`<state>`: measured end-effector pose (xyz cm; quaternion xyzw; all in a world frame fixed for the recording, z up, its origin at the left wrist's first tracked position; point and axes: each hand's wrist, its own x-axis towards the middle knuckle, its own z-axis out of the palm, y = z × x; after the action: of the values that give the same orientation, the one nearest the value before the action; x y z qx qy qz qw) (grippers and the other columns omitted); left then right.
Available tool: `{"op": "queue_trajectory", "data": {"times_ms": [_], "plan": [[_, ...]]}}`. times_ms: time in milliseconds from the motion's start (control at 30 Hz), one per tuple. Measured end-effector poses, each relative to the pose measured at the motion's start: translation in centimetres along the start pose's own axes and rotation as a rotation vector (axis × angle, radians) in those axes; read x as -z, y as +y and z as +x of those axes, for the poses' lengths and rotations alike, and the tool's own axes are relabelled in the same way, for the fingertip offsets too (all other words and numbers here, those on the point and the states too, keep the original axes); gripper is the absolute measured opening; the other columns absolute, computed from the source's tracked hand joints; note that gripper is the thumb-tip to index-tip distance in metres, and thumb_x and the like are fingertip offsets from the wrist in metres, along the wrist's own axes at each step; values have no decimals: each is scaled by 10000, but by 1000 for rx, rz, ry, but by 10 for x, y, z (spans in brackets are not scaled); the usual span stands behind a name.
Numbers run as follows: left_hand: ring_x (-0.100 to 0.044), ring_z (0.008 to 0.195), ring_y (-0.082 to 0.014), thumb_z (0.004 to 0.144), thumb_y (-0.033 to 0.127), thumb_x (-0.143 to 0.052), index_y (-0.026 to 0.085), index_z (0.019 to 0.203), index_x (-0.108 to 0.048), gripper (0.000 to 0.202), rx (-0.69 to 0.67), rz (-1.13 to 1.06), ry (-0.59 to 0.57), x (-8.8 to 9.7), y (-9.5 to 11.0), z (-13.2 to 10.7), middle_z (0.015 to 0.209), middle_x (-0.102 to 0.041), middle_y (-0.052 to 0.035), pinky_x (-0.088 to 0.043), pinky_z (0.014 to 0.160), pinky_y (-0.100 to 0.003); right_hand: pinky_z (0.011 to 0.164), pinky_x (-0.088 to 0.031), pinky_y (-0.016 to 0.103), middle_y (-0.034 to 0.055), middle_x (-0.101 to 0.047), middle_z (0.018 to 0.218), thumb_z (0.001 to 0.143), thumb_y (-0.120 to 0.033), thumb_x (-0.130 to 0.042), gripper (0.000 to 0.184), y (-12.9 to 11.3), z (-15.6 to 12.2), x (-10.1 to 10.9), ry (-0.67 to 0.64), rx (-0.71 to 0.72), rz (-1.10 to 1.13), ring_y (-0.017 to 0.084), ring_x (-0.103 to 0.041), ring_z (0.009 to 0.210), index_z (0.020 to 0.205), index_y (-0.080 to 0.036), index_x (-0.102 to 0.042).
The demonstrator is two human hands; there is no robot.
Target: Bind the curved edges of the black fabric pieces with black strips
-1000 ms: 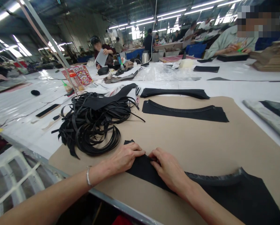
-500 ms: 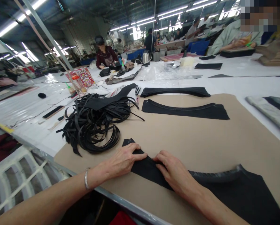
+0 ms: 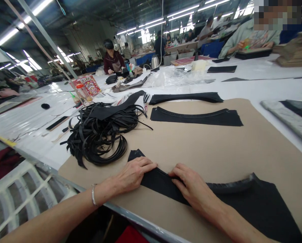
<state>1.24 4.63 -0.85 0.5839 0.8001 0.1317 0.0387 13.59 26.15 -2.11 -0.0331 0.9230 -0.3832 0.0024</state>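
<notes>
A long black fabric-like panel (image 3: 244,206) with a curved, folded upper edge lies across the near side of the brown sheet (image 3: 191,145). My left hand (image 3: 134,172) rests flat on the panel close to its narrow left end, fingers stretched to the right along the edge. To the right of it, my right hand (image 3: 188,182) has thumb and fingers curled in a pinch on the curved edge. Beyond my right hand the folded strip shows small puckers. My right palm and forearm hide the panel's middle.
Left of the panel lies a tangled heap of black strips (image 3: 102,135). Two similar curved black pieces, one nearer (image 3: 196,118) and one farther (image 3: 186,98), lie at the back of the sheet. A stone-like slab (image 3: 282,114) stands at right. Co-workers sit across the table.
My right hand has slid slightly right along the curved edge. My left thumb and index finger, spread before, now lie closer together on the panel. The view has shifted a little.
</notes>
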Motion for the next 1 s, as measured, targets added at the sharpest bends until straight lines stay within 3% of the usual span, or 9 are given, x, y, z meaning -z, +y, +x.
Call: {"op": "queue_trajectory", "data": {"times_ms": [67,167,433,533,733,867,1000], "plan": [[-534,1007,-184,880,36,-335,314,1377,-422,576,16,63,-33,4,7,3,1088,-579,-57,-470,903,-356,839,-414,309,29,-567,937,870,-104,-463,171,1,-1,1,0,5,-8,168,-527,918,898,-198,-603],[-527,968,-202,881,76,-393,375,1336,-466,549,16,152,-78,7,18,5,1029,-544,-60,-478,866,-380,846,-415,317,36,-570,948,877,-110,-461,179,1,-4,2,-4,19,-30,177,-524,933,911,-195,-614],[-442,1186,-239,861,51,-428,329,1358,-456,570,-1,209,9,-11,21,-8,1255,-441,-101,-426,999,-420,843,-407,329,31,-579,931,888,-138,-476,153,4,-13,6,-9,22,-67,182,-528,918,885,-198,-617],[-435,1204,-249,869,57,-428,340,1303,-517,526,15,172,56,-14,22,-7,1304,-440,-85,-405,1014,-455,855,-394,337,25,-588,940,874,-142,-498,126,4,-14,9,-10,19,-81,185,-528,931,882,-205,-607],[-519,1041,-188,882,83,-435,198,1247,-540,397,163,-85,198,-19,54,19,1113,-583,-70,-462,934,-359,844,-368,351,8,-606,936,838,-142,-520,108,3,-12,14,-11,4,-114,183,-530,900,881,-217,-584],[-523,968,-185,830,54,-506,181,1033,-640,274,164,-108,159,-30,71,31,1000,-601,-47,-469,894,-334,821,-362,342,14,-612,928,830,-148,-512,95,4,-12,13,-10,8,-126,180,-533,878,859,-209,-578],[-520,941,-179,861,52,-474,180,979,-667,260,146,-98,161,-34,72,34,954,-607,-42,-476,860,-310,799,-358,327,6,-618,904,813,-159,-525,78,7,-15,15,-13,16,-122,174,-533,857,841,-211,-577]]}}
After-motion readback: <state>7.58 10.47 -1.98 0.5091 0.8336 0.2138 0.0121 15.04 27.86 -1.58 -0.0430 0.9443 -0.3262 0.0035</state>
